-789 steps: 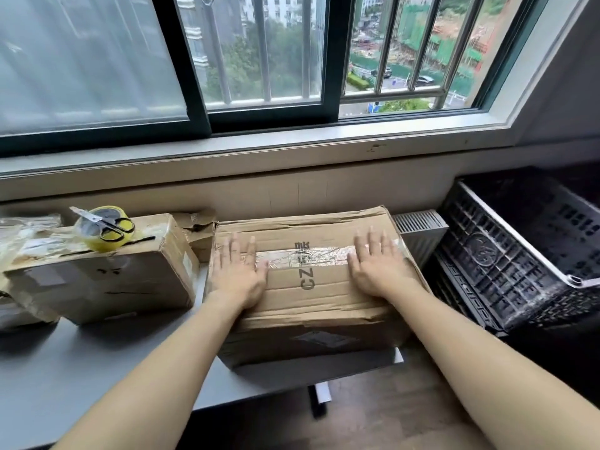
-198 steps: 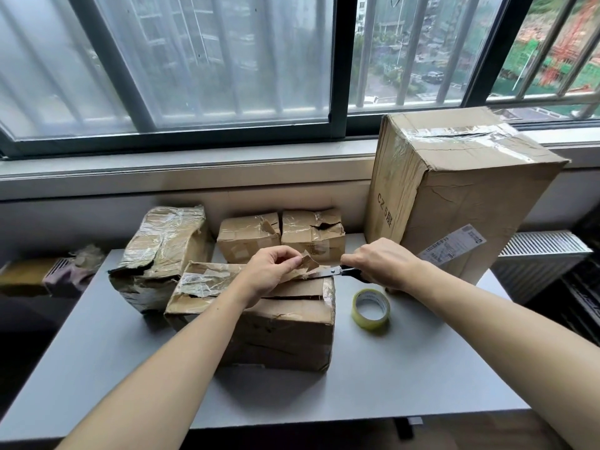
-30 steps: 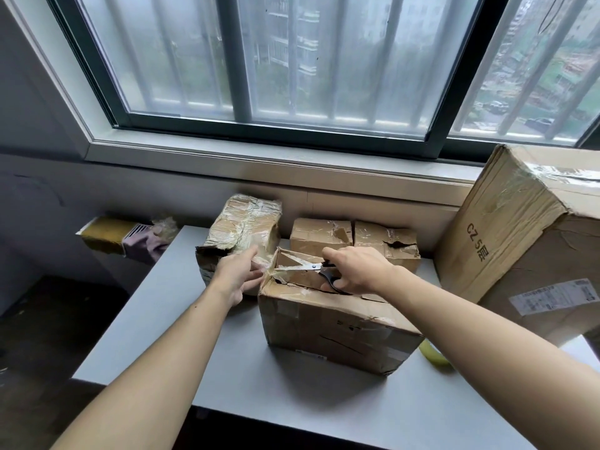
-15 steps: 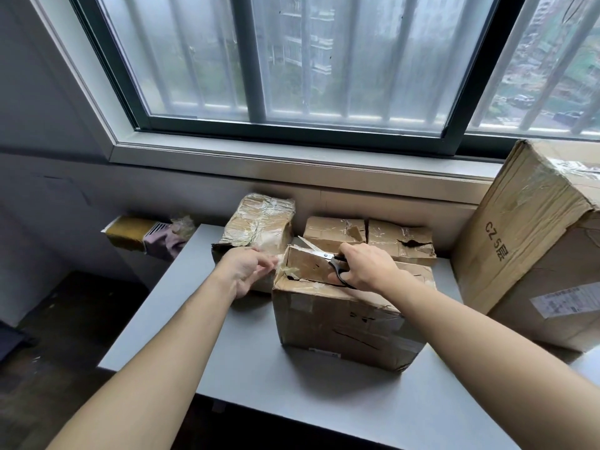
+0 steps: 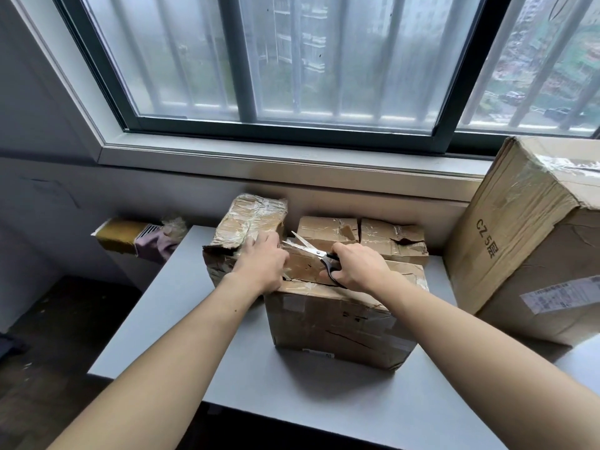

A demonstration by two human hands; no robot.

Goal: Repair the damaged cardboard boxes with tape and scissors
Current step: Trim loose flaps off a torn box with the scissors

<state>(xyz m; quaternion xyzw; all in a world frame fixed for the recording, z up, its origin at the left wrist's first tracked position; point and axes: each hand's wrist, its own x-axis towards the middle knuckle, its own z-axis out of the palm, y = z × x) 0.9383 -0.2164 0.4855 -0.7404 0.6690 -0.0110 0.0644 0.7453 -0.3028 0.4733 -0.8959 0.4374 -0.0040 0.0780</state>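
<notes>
while left hand (image 5: 263,263) pinches the box (image 5: 341,316) top's left edge, right hand (image 5: 358,267) grips scissors (image 5: 313,251), blades spread over the flap.

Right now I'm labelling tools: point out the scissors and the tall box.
scissors (image 5: 306,246), head view, on the open blades.
tall box (image 5: 506,241), head view, on its printed side face.
</notes>
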